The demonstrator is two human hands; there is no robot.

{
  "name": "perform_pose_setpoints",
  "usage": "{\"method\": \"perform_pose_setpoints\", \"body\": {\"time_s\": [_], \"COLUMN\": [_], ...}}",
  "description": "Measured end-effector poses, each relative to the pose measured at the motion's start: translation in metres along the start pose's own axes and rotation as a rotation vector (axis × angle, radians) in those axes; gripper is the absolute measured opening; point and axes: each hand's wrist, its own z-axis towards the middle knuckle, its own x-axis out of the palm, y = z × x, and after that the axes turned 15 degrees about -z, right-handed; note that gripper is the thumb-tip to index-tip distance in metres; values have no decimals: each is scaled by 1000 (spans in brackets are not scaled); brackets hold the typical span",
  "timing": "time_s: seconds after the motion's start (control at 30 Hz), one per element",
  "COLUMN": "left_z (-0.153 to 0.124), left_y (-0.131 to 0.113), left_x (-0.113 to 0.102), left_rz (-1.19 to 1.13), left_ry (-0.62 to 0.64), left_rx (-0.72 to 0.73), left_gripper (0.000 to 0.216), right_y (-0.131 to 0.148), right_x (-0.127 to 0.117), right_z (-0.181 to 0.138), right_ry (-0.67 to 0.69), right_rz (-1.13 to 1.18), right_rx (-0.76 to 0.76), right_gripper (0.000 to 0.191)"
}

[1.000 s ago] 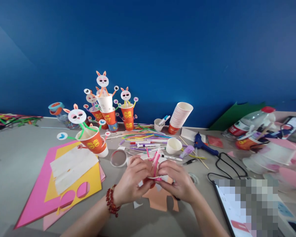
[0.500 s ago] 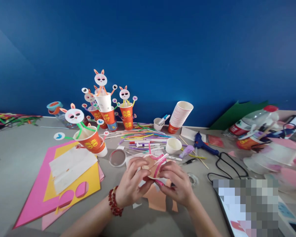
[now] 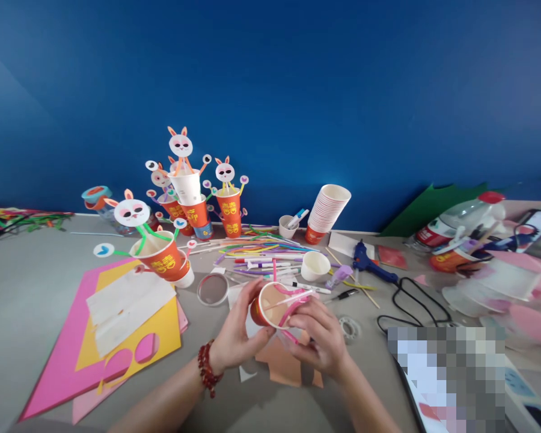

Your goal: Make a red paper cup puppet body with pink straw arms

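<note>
My left hand (image 3: 240,332) is wrapped round the side of a red paper cup (image 3: 256,314), whose mouth is tilted toward me. At the cup's right rim, my right hand (image 3: 321,334) has its fingers closed on a pink pipe cleaner (image 3: 290,311). Part of that pipe cleaner is hidden by the fingers. A thin white stick (image 3: 300,296) slants out of the cup, and more pink pipe cleaner stands up at its far rim. Beneath my hands lie orange paper scraps (image 3: 285,365).
Rabbit-faced cups (image 3: 160,255) stand at the left beside pink and yellow sheets (image 3: 162,337). Pipe cleaners and markers (image 3: 270,265) lie behind my hands, with a white cup (image 3: 315,266), a cup stack (image 3: 328,207), a blue glue gun (image 3: 365,261), its black cord and a tape roll (image 3: 349,328).
My left hand has shifted from the cup's rim to its outer side, showing more of the red wall. My right hand stays at the pink pipe cleaner. The view has moved slightly.
</note>
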Motion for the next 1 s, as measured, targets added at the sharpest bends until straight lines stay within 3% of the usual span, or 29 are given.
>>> {"method": "perform_pose_setpoints", "body": {"time_s": [0.37,0.67,1.0], "left_z": [4,4,3], "left_y": [-2,-1,2], "left_x": [3,-2,-3], "left_rz": [235,347,248], "left_ry": [25,59,42], "left_rx": [13,79,56], "left_gripper": [68,73,74], "right_y": [-1,-2,0], "right_x": [-1,-4,-7], "right_z": [-7,-7,-1], "right_ry": [-24,77,25], "right_rz": [13,36,35], "right_rx": [62,100,87], "right_gripper": [16,15,10]}}
